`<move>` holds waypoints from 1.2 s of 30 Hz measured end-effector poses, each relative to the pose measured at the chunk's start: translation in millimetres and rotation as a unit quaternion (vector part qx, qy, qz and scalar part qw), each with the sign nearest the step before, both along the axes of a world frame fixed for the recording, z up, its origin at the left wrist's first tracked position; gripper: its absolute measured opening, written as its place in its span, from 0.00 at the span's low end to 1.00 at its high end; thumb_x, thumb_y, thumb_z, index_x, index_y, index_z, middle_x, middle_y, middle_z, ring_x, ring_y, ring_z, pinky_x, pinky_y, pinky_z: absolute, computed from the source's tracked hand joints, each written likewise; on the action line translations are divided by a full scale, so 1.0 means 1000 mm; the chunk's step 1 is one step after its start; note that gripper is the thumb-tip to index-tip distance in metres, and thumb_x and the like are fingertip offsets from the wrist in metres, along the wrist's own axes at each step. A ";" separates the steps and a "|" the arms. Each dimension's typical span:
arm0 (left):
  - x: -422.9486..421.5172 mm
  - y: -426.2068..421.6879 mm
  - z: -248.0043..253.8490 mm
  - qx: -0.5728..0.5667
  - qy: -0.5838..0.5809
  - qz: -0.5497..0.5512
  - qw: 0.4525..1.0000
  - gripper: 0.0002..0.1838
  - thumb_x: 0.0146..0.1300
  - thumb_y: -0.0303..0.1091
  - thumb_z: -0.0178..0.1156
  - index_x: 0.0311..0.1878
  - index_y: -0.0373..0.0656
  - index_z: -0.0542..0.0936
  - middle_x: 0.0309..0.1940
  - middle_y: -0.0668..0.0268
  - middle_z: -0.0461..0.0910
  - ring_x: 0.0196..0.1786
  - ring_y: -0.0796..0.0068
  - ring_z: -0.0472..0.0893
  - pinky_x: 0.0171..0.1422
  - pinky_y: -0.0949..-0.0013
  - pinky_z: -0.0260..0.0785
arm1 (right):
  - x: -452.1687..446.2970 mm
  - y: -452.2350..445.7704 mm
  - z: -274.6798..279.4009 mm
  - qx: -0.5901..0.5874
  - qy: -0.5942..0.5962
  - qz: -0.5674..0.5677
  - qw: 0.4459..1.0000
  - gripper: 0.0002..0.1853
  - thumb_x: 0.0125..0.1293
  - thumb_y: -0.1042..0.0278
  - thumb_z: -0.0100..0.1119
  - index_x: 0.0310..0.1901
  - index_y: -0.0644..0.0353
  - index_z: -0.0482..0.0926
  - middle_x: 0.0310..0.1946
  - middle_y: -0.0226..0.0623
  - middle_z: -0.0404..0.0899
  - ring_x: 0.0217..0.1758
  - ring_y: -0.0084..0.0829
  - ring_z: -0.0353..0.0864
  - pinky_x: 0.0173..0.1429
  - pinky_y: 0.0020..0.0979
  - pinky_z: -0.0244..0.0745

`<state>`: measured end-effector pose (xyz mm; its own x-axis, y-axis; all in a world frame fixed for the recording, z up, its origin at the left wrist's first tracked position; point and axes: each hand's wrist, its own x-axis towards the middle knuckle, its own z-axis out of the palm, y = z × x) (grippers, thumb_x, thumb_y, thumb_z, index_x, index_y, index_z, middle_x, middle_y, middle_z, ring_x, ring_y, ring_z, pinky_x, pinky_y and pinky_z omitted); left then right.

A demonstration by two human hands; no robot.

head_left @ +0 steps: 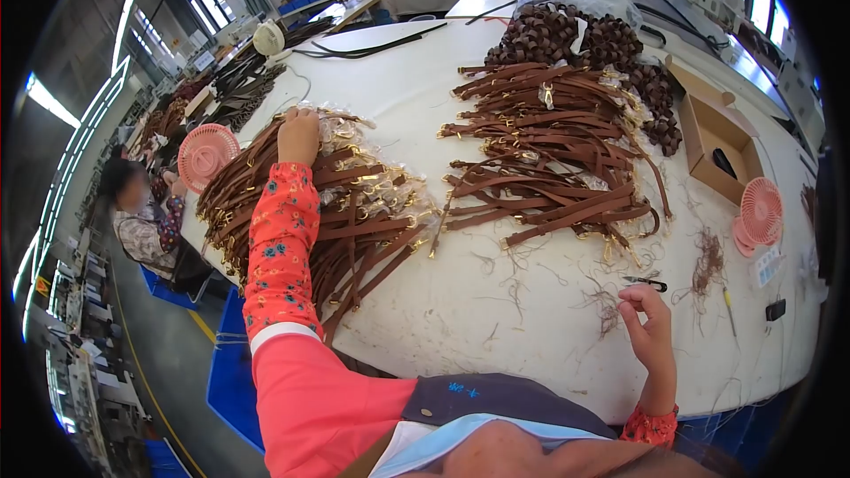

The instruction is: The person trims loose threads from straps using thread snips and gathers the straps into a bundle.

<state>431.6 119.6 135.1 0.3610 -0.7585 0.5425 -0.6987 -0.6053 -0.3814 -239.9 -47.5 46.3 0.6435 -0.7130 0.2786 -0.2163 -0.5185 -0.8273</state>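
My left hand (299,135) reaches out over a big pile of brown straps (345,232) with gold-coloured metal clasps, and its fingers are closed at the top of the pile. Which strap, if any, is in those fingers is hidden. Lower on the right, my right hand (648,326) is raised above the tabletop with thumb and fingers curled. A small pair of dark thread snips (646,284) shows just beyond those fingers, blade pointing left, and appears to be held in them. A second heap of brown straps (558,150) with gold clasps and clear plastic wrapping lies between the hands, farther back.
Coiled dark brown straps (567,35) are heaped at the back. On the right are an open cardboard box (719,137), a pink fan (760,212), and loose threads (707,264). Another pink fan (208,157) stands at left, near a seated person (146,217). A blue bin (232,372) sits below the table edge.
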 end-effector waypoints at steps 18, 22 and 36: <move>-0.301 -0.016 0.001 -0.071 0.003 -0.604 0.794 0.19 0.61 0.25 0.69 0.56 0.42 0.84 0.50 0.66 0.85 0.42 0.68 0.82 0.42 0.65 0.71 | 0.111 0.014 0.014 0.184 -0.130 0.235 0.946 0.28 0.79 0.60 0.62 0.75 0.60 0.68 0.67 0.40 0.76 0.68 0.34 0.80 0.71 0.33 0.73; -0.307 -0.019 -0.010 -0.065 0.013 -0.612 0.788 0.18 0.61 0.26 0.69 0.56 0.43 0.84 0.49 0.67 0.85 0.42 0.70 0.81 0.40 0.66 0.70 | 0.106 0.015 -0.010 0.377 -0.111 0.337 0.856 0.20 0.81 0.60 0.62 0.65 0.63 0.79 0.54 0.32 0.85 0.57 0.21 0.83 0.62 0.28 0.77; -0.316 -0.006 0.000 -0.007 -0.003 -0.599 0.801 0.17 0.60 0.26 0.69 0.54 0.44 0.86 0.51 0.68 0.85 0.42 0.72 0.81 0.41 0.68 0.71 | 0.038 -0.015 -0.021 0.259 -0.145 -0.033 0.954 0.09 0.77 0.69 0.65 0.47 0.68 0.85 0.35 0.34 0.88 0.35 0.22 0.88 0.43 0.24 0.84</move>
